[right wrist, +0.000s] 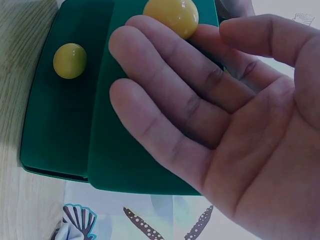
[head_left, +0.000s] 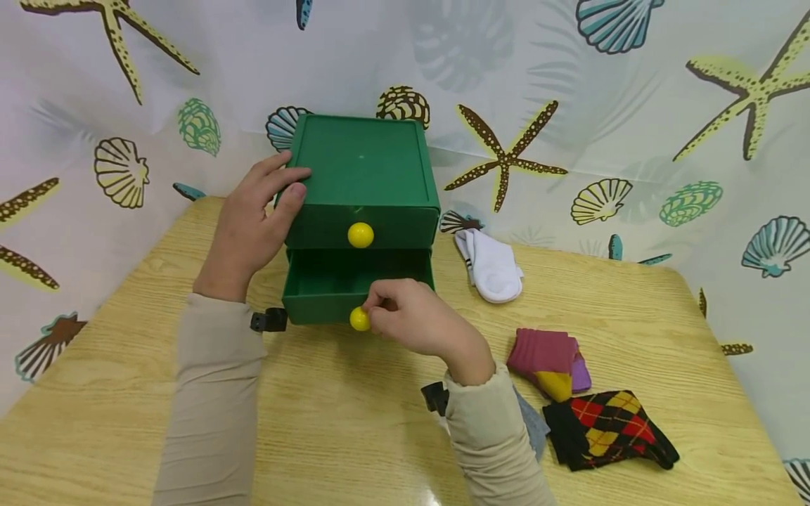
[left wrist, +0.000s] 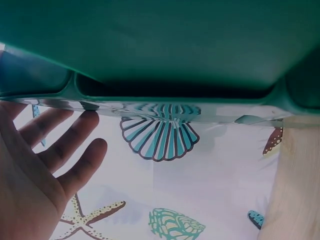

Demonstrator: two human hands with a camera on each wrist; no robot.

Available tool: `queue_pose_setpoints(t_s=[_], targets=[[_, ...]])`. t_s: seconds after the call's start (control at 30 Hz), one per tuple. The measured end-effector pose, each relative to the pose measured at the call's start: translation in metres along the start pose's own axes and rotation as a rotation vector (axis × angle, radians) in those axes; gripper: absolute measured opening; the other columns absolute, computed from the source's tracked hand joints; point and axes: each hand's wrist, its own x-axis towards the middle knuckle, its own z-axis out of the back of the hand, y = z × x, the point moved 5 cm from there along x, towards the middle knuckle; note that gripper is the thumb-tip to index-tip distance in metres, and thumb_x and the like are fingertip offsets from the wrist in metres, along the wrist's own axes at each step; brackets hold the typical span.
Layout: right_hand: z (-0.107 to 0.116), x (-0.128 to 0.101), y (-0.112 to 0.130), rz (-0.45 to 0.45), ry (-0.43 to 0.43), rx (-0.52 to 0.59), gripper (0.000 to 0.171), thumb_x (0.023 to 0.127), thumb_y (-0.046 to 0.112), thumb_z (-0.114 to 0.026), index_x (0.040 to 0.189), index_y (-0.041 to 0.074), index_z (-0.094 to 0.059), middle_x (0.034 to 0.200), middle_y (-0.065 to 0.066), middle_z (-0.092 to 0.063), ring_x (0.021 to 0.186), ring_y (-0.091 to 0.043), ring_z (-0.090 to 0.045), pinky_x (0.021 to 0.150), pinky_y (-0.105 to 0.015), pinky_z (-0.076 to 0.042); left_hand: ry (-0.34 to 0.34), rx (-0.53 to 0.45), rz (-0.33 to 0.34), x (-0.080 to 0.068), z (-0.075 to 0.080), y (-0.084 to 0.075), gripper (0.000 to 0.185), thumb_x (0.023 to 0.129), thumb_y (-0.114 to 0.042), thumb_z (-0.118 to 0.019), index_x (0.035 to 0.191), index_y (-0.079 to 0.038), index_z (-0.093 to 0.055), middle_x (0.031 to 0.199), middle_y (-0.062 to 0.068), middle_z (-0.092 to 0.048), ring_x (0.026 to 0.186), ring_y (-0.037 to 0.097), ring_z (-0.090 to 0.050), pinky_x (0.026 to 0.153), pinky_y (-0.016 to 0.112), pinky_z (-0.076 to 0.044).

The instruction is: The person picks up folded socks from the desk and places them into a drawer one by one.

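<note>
Tabletop (head_left: 335, 422) | drawer (head_left: 316, 310) juts past cabinet (head_left: 363, 161) edge | right hand (head_left: 420, 320) pinches its knob (head_left: 358, 321)

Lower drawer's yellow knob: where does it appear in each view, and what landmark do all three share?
Head: the yellow knob is below centre, slightly left, pinched by the right hand.
Left wrist: not in it.
Right wrist: knob at the top edge, near mid-width.
Shared landmark: the shell-print cloth.

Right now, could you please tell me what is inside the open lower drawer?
Inside the lower drawer, only green inner surfaces show. The right hand covers part of its near right side, the front wall hides the floor just behind, and the upper drawer covers the rear.
</note>
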Motion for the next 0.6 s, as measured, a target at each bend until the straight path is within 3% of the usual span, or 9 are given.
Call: queue_pose_setpoints(t_s=[0.23,0.6], targets=[[0.0001,-0.0016,0.0019,0.015,-0.007,-0.032,0.013,0.096,0.006,-0.055,0.091,0.007,-0.067,0.085,-0.002,-0.063,0.07,-0.016,-0.053,0.064,-0.025,-0.044,-0.015,-0.045,0.011,0.001,-0.0023,0.003,0.049,0.106,-0.044,-0.047,0.139,-0.012,-0.063,0.158,0.001,-0.038,0.142,0.027,-0.038,0.107,0.056,-0.039],[-0.0014,-0.0061,0.0092,-0.01,0.012,-0.102,0.014,0.097,0.007,-0.057,0.088,0.011,-0.066,0.082,-0.001,-0.06,0.067,-0.015,-0.05,0.062,-0.025,-0.042,-0.01,-0.079,0.019,0.0013,-0.0006,0.0026,0.047,0.106,-0.043,-0.049,0.139,-0.012,-0.063,0.158,0.001,-0.039,0.142,0.026,-0.037,0.105,0.057,-0.039]])
